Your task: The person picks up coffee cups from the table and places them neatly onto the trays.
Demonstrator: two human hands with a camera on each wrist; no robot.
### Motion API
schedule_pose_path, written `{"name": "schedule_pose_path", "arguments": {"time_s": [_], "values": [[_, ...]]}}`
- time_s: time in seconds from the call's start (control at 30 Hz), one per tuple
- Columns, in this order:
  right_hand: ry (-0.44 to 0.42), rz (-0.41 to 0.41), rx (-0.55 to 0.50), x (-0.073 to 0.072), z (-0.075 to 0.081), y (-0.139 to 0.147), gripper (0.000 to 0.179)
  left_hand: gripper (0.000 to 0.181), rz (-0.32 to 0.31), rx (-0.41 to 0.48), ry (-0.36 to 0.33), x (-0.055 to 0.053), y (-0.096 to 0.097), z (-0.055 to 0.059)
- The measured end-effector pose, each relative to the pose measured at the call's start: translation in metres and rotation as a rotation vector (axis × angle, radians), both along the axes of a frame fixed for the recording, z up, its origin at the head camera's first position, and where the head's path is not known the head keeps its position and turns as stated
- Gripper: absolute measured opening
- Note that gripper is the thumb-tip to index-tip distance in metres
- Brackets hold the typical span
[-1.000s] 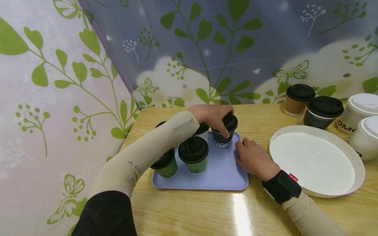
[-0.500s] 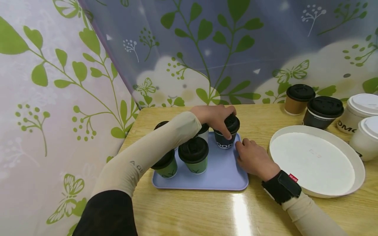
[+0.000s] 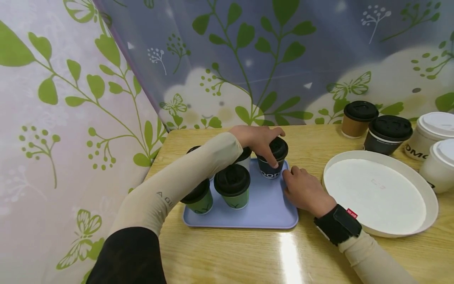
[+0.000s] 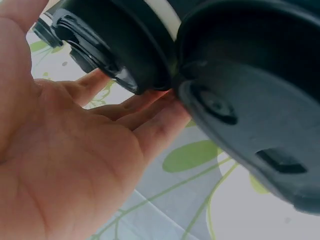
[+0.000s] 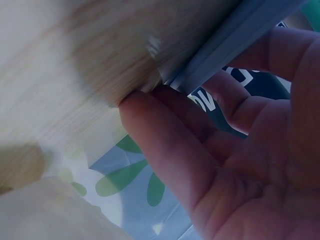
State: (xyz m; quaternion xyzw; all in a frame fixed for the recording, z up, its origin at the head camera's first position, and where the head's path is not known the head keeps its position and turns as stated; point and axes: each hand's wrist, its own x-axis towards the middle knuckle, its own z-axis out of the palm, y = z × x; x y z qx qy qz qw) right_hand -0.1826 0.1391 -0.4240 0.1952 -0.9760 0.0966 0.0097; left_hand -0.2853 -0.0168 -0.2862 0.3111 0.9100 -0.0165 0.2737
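At the far right corner of the tray [image 3: 266,207], left hand [image 3: 258,140] grasps an upright dark cup [image 3: 265,165], arm stretched diagonally, thumb on near side; right hand [image 3: 306,191], low, grips tray's right edge, fingers curled.

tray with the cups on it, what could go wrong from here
The dark cup in the left hand is near the tray's far right corner, so a nudge outward might tip it over the rim. In the head view the left sleeve overlaps the left green cup, so drawing that arm back could knock it. The right hand touches the tray's edge; a tug there might make the cups wobble.
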Motion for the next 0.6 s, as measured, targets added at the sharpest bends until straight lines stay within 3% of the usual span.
{"name": "schedule_pose_path", "arguments": {"time_s": [0.27,0.43,0.6], "values": [[0.003,0.002,-0.006,0.001,0.001,0.001,0.031,0.114,-0.03,-0.009,0.019,-0.003,0.016,0.027],[0.026,0.006,-0.018,0.001,0.0,0.002,0.032,0.115,-0.019,-0.049,0.076,-0.005,0.043,0.041],[0.074,0.018,-0.044,0.002,-0.002,0.002,0.029,0.11,0.005,-0.069,0.101,-0.008,0.076,0.047]]}}
